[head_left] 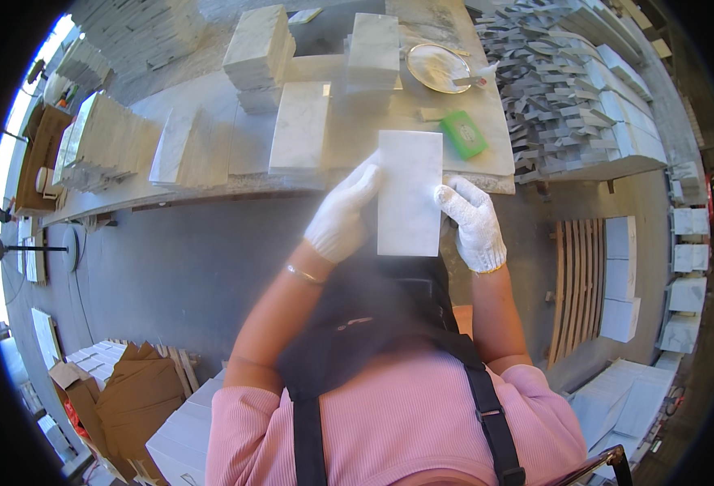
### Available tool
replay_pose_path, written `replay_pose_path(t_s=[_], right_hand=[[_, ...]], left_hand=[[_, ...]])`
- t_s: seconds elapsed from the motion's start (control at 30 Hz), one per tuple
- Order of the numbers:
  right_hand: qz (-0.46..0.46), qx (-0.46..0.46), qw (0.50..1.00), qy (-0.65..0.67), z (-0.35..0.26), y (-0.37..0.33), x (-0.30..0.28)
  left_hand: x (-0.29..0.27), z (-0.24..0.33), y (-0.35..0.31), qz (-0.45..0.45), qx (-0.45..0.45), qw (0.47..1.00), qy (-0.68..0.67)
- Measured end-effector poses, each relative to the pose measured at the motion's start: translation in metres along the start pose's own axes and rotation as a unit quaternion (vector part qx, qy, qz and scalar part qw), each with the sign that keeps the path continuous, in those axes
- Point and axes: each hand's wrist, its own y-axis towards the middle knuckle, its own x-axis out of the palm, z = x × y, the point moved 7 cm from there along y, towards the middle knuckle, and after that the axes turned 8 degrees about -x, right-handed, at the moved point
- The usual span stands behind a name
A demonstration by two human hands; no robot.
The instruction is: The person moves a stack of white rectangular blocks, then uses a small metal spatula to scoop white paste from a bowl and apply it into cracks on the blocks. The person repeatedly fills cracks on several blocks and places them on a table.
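Between my two gloved hands I hold up a white rectangular marble tile (410, 194), its long side running away from me. Gripping its left edge is my left hand (346, 208), in a white knitted glove. On the opposite edge, my right hand (472, 220) pinches the tile, with the thumb on its face. Beyond the tile a stack of marble tiles (300, 125) stands on the worktable (349, 182). A green box-shaped block (462, 135) lies just past the tile's upper right corner.
More tile stacks (371, 49) stand farther back and to the left. A round dish (436, 68) holds pale material, with a scraper-like tool on its rim. Piled stone strips (568, 89) fill the right. A slatted wooden pallet (577, 283) and a cardboard box (130, 397) are on the floor.
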Motion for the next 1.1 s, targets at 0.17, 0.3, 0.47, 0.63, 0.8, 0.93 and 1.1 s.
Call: replay_pose_path(t_s=[0.17,0.3,0.47,0.63,0.8,0.93,1.1], right_hand=[[0.01,-0.02,1.0,0.013,0.0,0.006,0.006],[-0.017,-0.032,0.999,-0.02,-0.008,0.014,0.016],[-0.038,-0.071,0.996,-0.035,-0.023,0.04,0.041],[-0.03,-0.052,0.998,-0.034,-0.019,0.074,0.065],[-0.027,-0.042,0.997,0.057,0.0,0.117,0.098],[-0.044,-0.024,0.998,-0.024,0.011,0.136,0.115],[-0.068,-0.002,0.995,-0.078,0.008,0.14,0.116]], left_hand=[[0.003,0.008,-0.008,0.004,0.011,1.0,0.007],[0.002,0.009,-0.026,-0.024,0.012,0.999,0.019],[-0.018,-0.012,-0.054,-0.03,-0.068,0.997,-0.002],[-0.043,-0.012,-0.078,0.019,-0.07,0.996,0.06],[-0.064,0.002,-0.093,0.035,-0.032,0.999,0.012],[-0.074,0.006,-0.095,0.036,-0.008,0.999,0.002],[-0.076,0.003,-0.093,0.026,-0.008,1.0,-0.011]])
